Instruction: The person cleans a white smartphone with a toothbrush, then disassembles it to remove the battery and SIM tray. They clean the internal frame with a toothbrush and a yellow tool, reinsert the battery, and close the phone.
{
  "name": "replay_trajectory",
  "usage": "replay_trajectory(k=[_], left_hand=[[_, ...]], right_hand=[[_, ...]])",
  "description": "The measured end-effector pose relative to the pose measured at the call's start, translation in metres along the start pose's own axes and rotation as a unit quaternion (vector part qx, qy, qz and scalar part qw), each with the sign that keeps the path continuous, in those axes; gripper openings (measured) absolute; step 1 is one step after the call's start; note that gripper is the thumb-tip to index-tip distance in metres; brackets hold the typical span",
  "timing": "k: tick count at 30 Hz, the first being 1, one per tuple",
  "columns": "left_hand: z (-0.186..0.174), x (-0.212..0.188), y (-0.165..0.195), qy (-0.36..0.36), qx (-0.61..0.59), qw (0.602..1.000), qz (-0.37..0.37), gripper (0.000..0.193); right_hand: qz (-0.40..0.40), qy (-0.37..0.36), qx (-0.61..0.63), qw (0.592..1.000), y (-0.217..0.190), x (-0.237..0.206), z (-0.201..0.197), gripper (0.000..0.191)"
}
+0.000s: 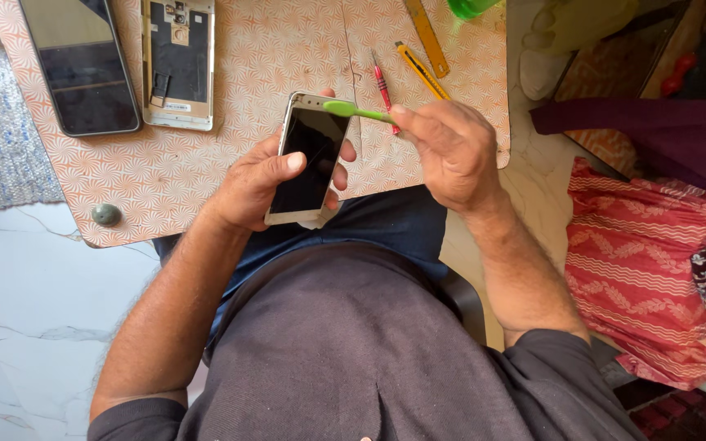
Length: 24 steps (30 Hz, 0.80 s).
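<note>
The left hand (259,184) grips a gold phone (308,159) above the lap while the right hand (451,151) pinches a green toothbrush (357,110) at its top edge, so brushing seems underway and needs light strokes.

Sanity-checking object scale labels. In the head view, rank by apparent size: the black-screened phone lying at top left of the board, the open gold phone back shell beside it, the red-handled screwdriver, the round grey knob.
1. Black-screened phone and open gold phone back shell: look alike, both cut by the frame edge, so unranked.
2. Red-handled screwdriver, partly hidden behind the right hand.
3. Round grey knob.
</note>
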State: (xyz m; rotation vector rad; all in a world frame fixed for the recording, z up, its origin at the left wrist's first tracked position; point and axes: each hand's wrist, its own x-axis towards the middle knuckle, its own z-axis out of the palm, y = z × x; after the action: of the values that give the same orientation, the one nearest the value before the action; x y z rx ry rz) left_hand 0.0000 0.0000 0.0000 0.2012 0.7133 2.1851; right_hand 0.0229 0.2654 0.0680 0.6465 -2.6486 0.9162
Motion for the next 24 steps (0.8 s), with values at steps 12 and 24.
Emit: replay_trajectory(k=[12,24], left_hand=[[0.003,0.002,0.004,-0.002,0.01,1.0,0.003,0.095],[0.015,-0.019,-0.008,0.075,-0.016,0.997,0.004,0.086]], right_hand=[[-0.01,0.004,0.006,1.0,0.0,0.006,0.004,0.026],[0.005,0.031,-0.022,0.999,0.01,-0.022,0.026,0.034]])
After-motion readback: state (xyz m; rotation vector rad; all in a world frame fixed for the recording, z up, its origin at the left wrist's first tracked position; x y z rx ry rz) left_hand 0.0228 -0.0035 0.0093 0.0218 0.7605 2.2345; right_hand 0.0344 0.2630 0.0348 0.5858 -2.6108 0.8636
